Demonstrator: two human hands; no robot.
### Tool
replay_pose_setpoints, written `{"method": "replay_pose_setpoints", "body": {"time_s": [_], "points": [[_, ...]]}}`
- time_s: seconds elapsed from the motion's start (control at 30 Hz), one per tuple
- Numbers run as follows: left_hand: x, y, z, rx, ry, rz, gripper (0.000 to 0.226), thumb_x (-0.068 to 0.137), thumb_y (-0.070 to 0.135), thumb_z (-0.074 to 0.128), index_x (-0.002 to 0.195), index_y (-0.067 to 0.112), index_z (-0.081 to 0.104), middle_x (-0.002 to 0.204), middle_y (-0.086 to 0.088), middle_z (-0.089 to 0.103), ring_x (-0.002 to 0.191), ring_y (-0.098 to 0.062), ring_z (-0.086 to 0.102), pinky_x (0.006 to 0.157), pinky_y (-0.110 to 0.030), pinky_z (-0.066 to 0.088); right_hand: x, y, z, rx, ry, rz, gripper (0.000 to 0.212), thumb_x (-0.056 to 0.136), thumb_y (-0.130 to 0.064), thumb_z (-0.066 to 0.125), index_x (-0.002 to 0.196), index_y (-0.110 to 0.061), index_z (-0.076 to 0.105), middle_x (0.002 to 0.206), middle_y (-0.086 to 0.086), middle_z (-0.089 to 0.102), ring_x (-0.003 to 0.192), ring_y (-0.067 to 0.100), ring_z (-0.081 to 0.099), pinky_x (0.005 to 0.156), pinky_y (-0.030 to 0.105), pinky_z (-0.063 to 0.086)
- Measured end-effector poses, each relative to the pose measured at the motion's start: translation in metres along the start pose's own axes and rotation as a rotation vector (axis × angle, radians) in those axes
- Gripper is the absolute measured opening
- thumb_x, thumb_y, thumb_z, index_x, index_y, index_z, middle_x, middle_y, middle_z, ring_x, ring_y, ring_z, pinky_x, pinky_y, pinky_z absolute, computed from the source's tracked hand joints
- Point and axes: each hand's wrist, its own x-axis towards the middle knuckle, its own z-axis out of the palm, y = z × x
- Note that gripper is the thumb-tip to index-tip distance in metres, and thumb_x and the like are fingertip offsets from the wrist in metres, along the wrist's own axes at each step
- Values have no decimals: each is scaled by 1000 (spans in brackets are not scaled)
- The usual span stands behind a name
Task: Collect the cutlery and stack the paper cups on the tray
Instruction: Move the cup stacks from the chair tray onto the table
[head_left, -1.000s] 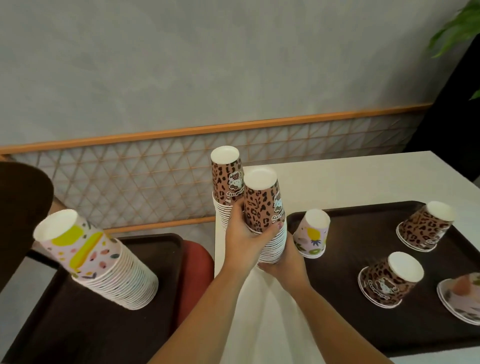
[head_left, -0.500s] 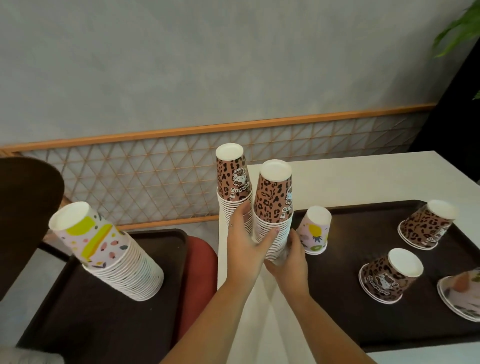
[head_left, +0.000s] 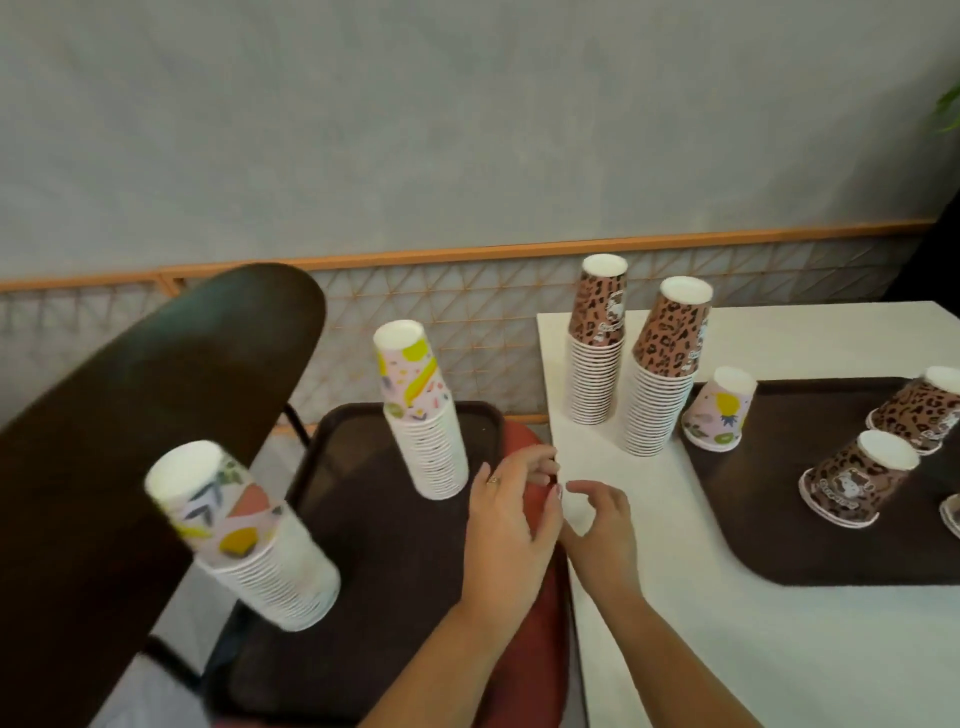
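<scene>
Both hands have let go of the leopard-print cup stack (head_left: 660, 364) they were gripping a moment ago and have drawn back toward the near corner of the white bench (head_left: 779, 649). The left hand (head_left: 506, 530) and the right hand (head_left: 605, 530) hover side by side, fingers loosely spread and empty. The view has swung left — a second pastel cup stack (head_left: 244, 535) now shows on the dark tray (head_left: 389, 597) over the red chair seat (head_left: 540, 649), in front of the first pastel stack (head_left: 423, 410). Two leopard stacks stand upside down on the bench beside the right-hand tray (head_left: 810, 551), which holds single cups. Behind runs a grey wall (head_left: 467, 114) above an orange-railed lattice (head_left: 457, 312).
</scene>
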Motion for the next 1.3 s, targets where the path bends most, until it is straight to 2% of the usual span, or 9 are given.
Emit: {"method": "replay_pose_setpoints", "body": {"time_s": [0.13,0.27,0.47,0.5,0.6,0.87,1.0,1.17,1.3], "points": [[-17,-10,-63,144,209,103,32,83,27,53,114,31,48,105,18,60,108,9,49,108,-55,31,-34,-33,46,-21,-91,-134,41,72,-15,74,110,-20,59,112,-4,51,100,5,51,89,12,36],[-25,-28,-120,343,464,153,51,82,24,60,128,16,40,131,-6,45,126,-20,38,107,-55,33,-57,-61,93,24,-208,-208,51,69,-15,78,115,-19,56,113,-4,52,104,5,51,93,10,36],[-29,-62,-166,333,689,-203,96,67,15,80,141,7,19,147,-22,20,135,-27,17,114,-25,20,-79,-89,160,1,-548,-254,88,66,-20,81,140,-23,34,138,-5,39,125,6,41,108,25,35],[-28,-68,-171,311,704,-251,100,66,16,81,142,5,18,148,-21,18,136,-27,16,115,-27,22,-80,-91,169,-14,-583,-258,93,66,-22,81,142,-25,29,142,-6,36,129,7,39,108,26,35],[-23,-78,-181,178,675,-374,104,69,19,80,146,15,11,151,-12,14,137,-26,21,101,-40,43,-82,-94,194,-20,-651,-251,99,67,-23,81,145,-22,22,147,-4,32,134,10,33,105,17,29],[-20,-108,-192,-35,530,-484,77,71,20,79,135,16,37,126,-1,54,110,-11,54,69,-5,39,-82,-93,237,26,-611,-169,97,67,-26,81,142,-21,21,142,-8,38,131,7,39,102,11,28],[-24,-115,-195,-55,514,-489,74,68,25,81,129,19,41,121,3,56,106,-10,56,75,-17,46,-86,-84,243,14,-570,-89,90,64,-28,82,137,-24,29,136,-6,46,125,11,46,92,11,32],[-29,-104,-193,-62,515,-483,70,66,25,82,125,20,45,113,7,57,103,-11,58,84,-31,53,-88,-82,232,-57,-526,-189,91,65,-29,80,139,-17,29,134,-4,46,124,11,44,96,8,26],[-26,-76,-177,-148,489,-424,70,66,21,82,126,20,46,120,7,58,105,-11,58,80,-21,50,-86,-77,205,-32,-455,-194,93,59,-28,83,136,-18,33,129,-7,49,120,8,47,104,22,38]]}}
